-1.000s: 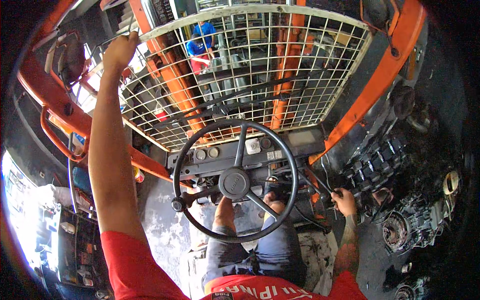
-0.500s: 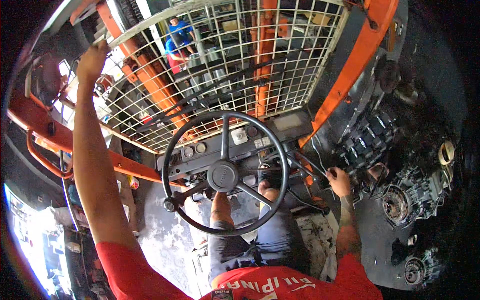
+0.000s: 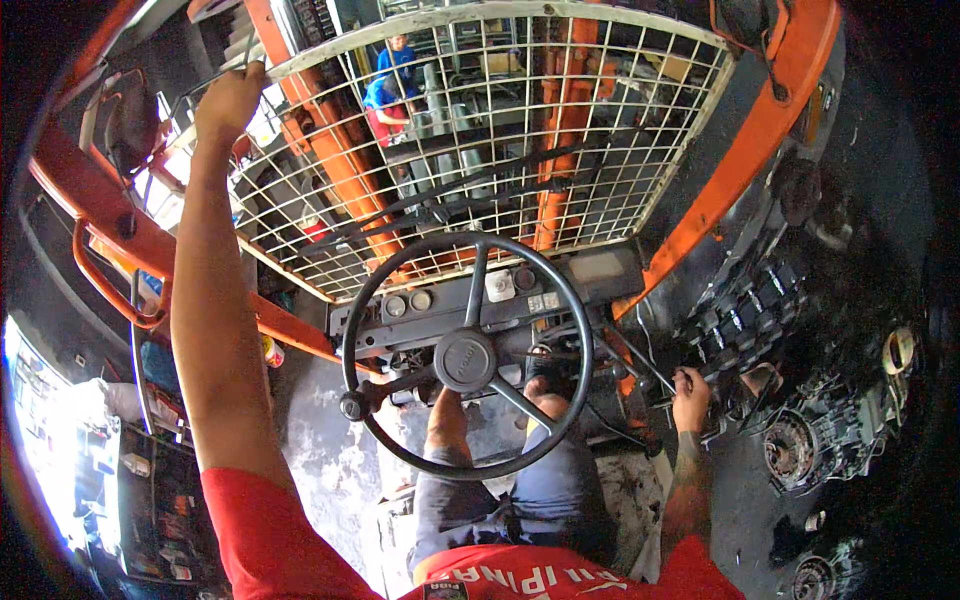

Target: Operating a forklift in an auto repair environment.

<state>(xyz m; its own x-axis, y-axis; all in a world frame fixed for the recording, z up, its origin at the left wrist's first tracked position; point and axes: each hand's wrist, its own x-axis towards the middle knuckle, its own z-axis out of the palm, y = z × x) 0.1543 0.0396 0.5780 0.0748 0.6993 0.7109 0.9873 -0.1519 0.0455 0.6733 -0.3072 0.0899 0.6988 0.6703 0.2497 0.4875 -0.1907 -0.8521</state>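
Floor (image 3: 735, 520) backs your right hand (image 3: 690, 402), closed on a lever (image 3: 654, 370) at four o'clock, apparently working it: stay steady; at ten your left hand (image 3: 231, 103) clasps the mesh guard (image 3: 480, 14).

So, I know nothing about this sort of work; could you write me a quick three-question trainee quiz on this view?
1. True or false: the left hand is raised to the upper-left corner of the wire-mesh guard.
2. What is the right hand nearest? a) dashboard gauges b) control levers c) orange mast
3. Fill in: the spinner knob sits on the ____ side of the steering wheel.

Key: 1 true; 2 b; 3 left.
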